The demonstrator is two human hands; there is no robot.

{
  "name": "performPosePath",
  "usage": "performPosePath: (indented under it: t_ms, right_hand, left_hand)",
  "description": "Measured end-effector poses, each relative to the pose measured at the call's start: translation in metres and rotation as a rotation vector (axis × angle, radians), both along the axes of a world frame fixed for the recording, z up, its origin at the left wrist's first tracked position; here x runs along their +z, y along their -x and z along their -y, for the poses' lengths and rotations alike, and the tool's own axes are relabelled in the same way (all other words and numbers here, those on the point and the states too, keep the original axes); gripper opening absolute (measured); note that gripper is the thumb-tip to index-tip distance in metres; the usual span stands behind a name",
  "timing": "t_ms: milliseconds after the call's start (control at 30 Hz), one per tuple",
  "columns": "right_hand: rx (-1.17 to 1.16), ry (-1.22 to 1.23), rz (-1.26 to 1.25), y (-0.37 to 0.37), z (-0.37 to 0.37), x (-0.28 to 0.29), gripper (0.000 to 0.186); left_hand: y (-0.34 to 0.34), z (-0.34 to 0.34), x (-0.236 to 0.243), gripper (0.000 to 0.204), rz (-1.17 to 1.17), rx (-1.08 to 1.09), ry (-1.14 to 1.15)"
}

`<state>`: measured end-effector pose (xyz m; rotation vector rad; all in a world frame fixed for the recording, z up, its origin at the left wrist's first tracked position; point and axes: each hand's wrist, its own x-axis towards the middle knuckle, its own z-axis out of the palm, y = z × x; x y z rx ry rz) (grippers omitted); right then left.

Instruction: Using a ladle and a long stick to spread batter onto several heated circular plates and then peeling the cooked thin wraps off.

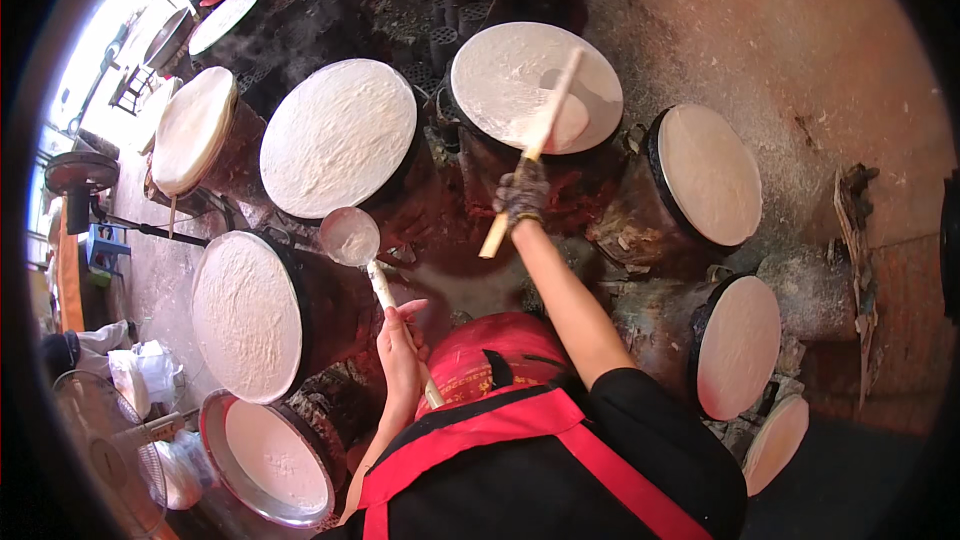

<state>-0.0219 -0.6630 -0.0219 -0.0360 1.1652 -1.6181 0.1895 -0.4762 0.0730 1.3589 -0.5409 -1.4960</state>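
- Black apron with red straps (520, 430) nearest, at bottom edge.
- Round white-coated griddles (338, 136) ring a dark, sooty floor; narrow gaps between rims.
- Right hand (522, 192), gloved, clenched on wooden spreader (545, 120) over far griddle (535, 85).
- Left hand (402, 350) grasps ladle (350, 237), bowl between griddles.
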Motion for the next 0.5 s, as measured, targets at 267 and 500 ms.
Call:
performPosePath:
  t_ms: [267,500]
  right_hand:
    - [0.463,-0.069,-0.149,0.096,-0.068,-0.017,0.018]
    - [0.322,-0.084,0.05,0.127,-0.037,0.008,0.022]
  left_hand:
    - [0.038,0.012,0.002,0.023,0.154,-0.114,0.001]
    - [0.093,0.028,-0.004,0.02,0.177,-0.143,0.062]
